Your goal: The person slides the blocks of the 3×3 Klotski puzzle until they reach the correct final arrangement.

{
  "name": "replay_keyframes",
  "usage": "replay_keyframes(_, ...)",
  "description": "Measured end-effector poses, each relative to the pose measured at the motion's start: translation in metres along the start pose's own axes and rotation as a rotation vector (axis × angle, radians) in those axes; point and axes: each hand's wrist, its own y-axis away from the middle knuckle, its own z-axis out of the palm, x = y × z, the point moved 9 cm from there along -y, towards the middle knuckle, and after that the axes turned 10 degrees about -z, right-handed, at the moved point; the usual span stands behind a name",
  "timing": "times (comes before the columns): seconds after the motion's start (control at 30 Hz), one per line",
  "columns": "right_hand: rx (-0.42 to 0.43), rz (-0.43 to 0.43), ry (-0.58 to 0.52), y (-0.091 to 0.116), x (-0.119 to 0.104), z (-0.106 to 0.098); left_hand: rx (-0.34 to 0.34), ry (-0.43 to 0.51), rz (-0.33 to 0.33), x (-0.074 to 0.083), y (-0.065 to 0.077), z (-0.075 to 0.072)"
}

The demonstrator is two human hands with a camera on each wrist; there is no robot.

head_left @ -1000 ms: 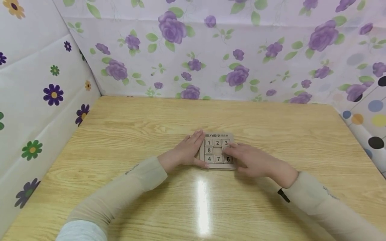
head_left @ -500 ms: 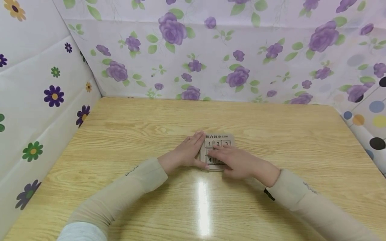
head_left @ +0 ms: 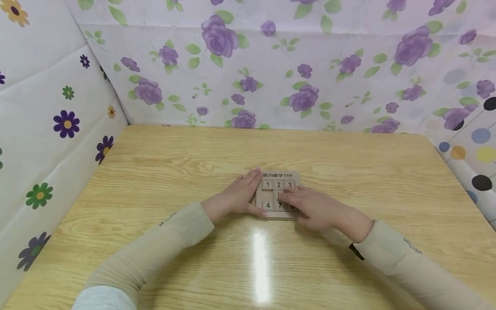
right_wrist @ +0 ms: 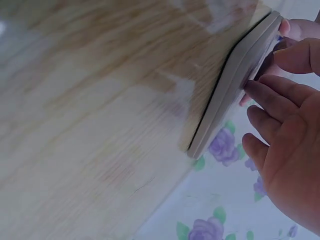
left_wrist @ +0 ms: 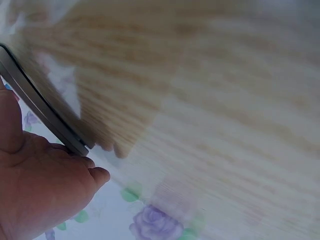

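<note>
A square wooden sliding number puzzle [head_left: 278,212], with dark lettering along its top, lies flat on the table. Tiles 1, 2 and 3 fill its upper row. In the middle row the left slot is a bare gap; the central tile [head_left: 276,195] is partly covered by a fingertip. Below are 4, 7 and a partly covered 6. My left hand [head_left: 242,195] braces the puzzle's left side, fingers extended near the upper corner, thumb at the lower corner. My right hand [head_left: 319,208] reaches over the puzzle's right side, fingertips on the central tile, hiding the one beside it.
The wood-grain table [head_left: 193,159] extends around the puzzle, with a bright light reflection in front. A purple-rose cloth [head_left: 248,64] hangs behind. Flowered cloth [head_left: 42,150] stands at the left, and dotted cloth [head_left: 480,159] at the right.
My right hand moved left over the puzzle, then back right. The 8 tile left the middle-left slot and a tile now occupies the centre. My left hand stayed put.
</note>
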Motion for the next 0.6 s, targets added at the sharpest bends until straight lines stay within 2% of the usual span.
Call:
replay_keyframes(0.4, -0.014, -0.095, -0.027, -0.008, -0.024, 0.006, 0.002, -0.003, 0.005, -0.001, 0.0, 0.001)
replay_keyframes(0.6, -0.019, -0.069, -0.005, -0.013, -0.022, 0.005, -0.004, -0.007, 0.009, -0.001, 0.0, 0.001)
